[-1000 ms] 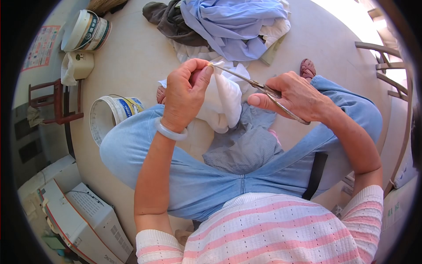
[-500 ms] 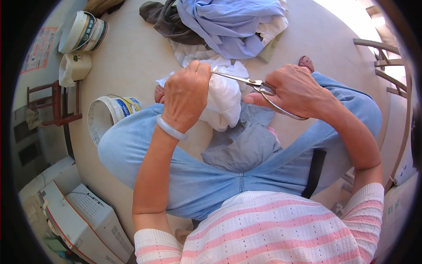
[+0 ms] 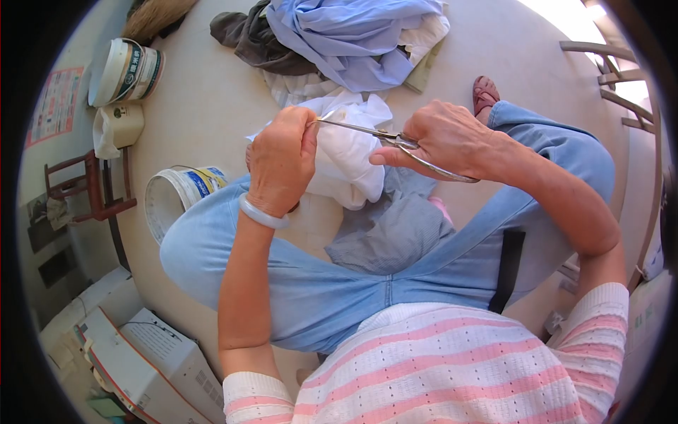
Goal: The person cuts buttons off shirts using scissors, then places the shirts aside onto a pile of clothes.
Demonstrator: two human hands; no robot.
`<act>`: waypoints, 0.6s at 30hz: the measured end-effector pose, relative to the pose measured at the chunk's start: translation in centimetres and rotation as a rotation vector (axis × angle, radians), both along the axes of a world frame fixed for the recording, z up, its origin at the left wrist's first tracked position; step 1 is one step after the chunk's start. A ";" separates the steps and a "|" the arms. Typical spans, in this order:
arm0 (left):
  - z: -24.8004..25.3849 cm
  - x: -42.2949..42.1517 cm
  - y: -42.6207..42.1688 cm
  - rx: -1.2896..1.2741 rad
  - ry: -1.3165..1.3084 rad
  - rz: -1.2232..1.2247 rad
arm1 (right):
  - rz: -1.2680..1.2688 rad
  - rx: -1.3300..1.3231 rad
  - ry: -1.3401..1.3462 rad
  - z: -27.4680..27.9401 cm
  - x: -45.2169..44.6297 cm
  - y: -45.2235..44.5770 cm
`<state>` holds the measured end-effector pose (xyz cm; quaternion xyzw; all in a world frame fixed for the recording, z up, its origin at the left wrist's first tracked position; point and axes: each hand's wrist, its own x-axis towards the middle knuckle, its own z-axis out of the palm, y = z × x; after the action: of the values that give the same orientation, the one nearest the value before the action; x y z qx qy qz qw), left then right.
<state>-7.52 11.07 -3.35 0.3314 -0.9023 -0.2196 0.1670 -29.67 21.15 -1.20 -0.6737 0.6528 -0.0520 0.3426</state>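
Note:
My right hand (image 3: 452,138) grips metal scissors (image 3: 364,129) by the handles, the thumb stretched along the lower side. The blades point left, close together, and their tips reach the fingers of my left hand (image 3: 281,150). That hand is closed in a pinch at an edge of white cloth (image 3: 351,161), which hangs below and beyond it; my fingers hide the exact spot. Grey-blue cloth (image 3: 392,230) lies between my legs, under the white cloth, with a bit of pink (image 3: 441,209) beside it.
Ahead on the floor lies a heap of clothes (image 3: 346,39), blue, dark and white. A white bucket (image 3: 164,201) lies tipped by my left knee. Further left are another bucket (image 3: 127,74) and a small wooden stool (image 3: 95,187). Boxes (image 3: 166,353) stand behind left, a chair (image 3: 607,74) far right.
Both hands, with the scissors, have shifted a little to the left. The scissor tips stay at my left fingers. The view has tilted slightly, and more of my right foot shows.

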 end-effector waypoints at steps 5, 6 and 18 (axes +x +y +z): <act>0.2 0.3 -0.1 0.290 0.112 0.080 | -0.010 -0.014 -0.052 -0.2 -0.2 0.2; 0.2 0.2 -0.1 0.289 0.107 0.060 | -0.010 -0.009 -0.051 -0.1 -0.3 0.2; 0.0 -0.3 0.0 -0.120 -0.127 -0.062 | -0.027 0.103 -0.039 0.0 -0.2 -0.3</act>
<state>-7.80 11.12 -3.35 0.3057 -0.9325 -0.1487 0.1220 -29.91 20.86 -1.24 -0.6452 0.6567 -0.0360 0.3888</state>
